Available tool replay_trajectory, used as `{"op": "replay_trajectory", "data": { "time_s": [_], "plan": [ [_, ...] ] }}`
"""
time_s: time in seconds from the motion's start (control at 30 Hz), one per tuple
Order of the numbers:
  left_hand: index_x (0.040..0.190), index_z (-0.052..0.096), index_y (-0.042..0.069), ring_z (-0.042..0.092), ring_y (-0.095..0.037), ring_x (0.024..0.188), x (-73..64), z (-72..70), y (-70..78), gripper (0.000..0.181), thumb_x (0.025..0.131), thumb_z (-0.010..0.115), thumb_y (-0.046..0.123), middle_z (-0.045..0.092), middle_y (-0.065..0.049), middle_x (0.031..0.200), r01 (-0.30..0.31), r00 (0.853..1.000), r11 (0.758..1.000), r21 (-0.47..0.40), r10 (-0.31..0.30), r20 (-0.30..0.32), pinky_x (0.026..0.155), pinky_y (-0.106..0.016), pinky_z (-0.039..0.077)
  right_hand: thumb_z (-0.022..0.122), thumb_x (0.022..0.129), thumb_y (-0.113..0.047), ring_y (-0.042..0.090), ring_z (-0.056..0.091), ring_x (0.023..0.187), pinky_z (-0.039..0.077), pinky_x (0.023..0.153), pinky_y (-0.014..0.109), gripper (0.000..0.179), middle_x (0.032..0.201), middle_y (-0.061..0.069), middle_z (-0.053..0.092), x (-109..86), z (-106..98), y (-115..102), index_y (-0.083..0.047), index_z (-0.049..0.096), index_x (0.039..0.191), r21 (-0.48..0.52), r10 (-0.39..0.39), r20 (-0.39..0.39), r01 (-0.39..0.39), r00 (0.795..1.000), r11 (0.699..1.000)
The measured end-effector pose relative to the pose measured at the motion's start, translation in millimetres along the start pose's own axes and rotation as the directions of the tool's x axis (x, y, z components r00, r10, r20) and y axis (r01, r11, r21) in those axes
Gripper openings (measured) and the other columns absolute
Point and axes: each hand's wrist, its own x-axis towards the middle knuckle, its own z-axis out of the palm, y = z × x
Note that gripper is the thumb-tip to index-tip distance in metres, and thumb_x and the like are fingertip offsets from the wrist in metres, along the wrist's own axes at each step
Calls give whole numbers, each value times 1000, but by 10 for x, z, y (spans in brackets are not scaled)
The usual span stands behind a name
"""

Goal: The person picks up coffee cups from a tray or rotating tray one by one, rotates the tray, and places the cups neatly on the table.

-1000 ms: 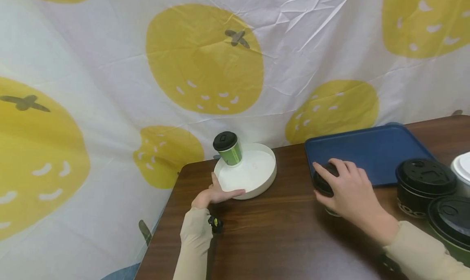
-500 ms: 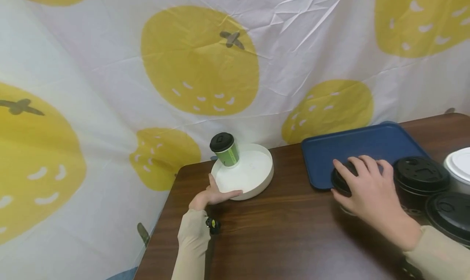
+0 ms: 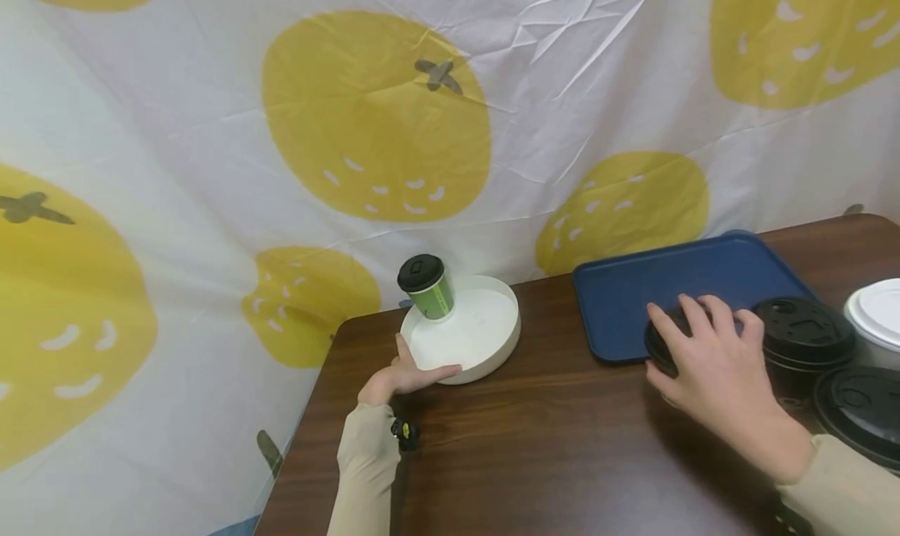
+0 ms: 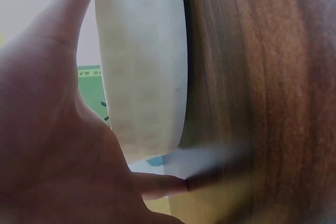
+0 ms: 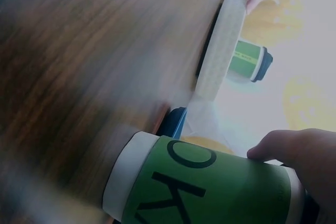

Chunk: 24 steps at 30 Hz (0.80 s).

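My right hand (image 3: 717, 364) grips a paper coffee cup by its black lid (image 3: 661, 350), fingers spread over the top. The right wrist view shows the cup's green side (image 5: 215, 184) with large dark letters, upright on or close over the table, and my thumb against it near the lid. My left hand (image 3: 404, 376) rests spread against the rim of a shallow round white tray (image 3: 474, 334), thumb stretched along the near side. On that tray's left part stands a smaller green paper cup (image 3: 432, 298) with a black lid.
A blue rectangular tray (image 3: 626, 294) lies at the back, just beyond the gripped cup. To the right stand a black-lidded dark cup (image 3: 801, 337), another large black-lidded cup (image 3: 861, 407) and a white-lidded tub (image 3: 879, 317). A patterned cloth (image 3: 492, 169) hangs behind the wooden table (image 3: 534, 442).
My right hand has moved right with the cup, closer to the other black-lidded cups. The left hand stays at the round tray. The head view has shifted slightly.
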Motion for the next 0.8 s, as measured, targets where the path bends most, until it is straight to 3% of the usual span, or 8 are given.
{"op": "replay_trajectory", "data": {
  "time_s": [0.17,0.4,0.5,0.63,0.8],
  "plan": [
    [160,-29,8,19,-47,159,4,6,-5,155,70,72,83,4,-30,172,-8,1000,1000,0,8,4,127,-60,28,88,60,-27,51,54,113,37,87,68,73,121,34,65,-1,-16,-21,-6,68,127,-4,15,7,-15,1000,1000],
    [159,-31,8,17,-47,160,-100,-14,56,151,75,71,80,2,-29,172,-8,1000,1000,1,8,17,127,-60,28,89,57,-25,51,52,116,36,89,69,79,121,35,63,-5,-55,-39,-5,65,130,-32,34,28,-33,999,999],
    [159,-31,9,15,-47,160,-46,-8,26,155,71,73,82,0,-29,172,-12,1000,1000,-10,12,15,127,-60,27,92,55,-25,53,49,120,35,91,71,86,126,37,59,0,-79,-74,-5,62,133,-45,39,43,-37,998,998],
    [159,-31,9,13,-47,160,-45,-14,29,156,69,73,84,0,-30,172,-12,1000,1000,-13,12,17,127,-61,26,92,56,-27,55,45,128,34,96,71,89,134,36,56,21,-92,-203,-6,60,137,-26,-10,48,11,999,1000],
    [159,-31,9,14,-48,160,-85,-24,69,157,69,73,83,1,-30,172,-13,1000,1000,-18,13,25,127,-60,27,88,62,-34,52,50,130,40,96,68,80,137,29,60,68,-54,-504,-10,64,135,29,-102,61,101,993,995]
  ]
}}
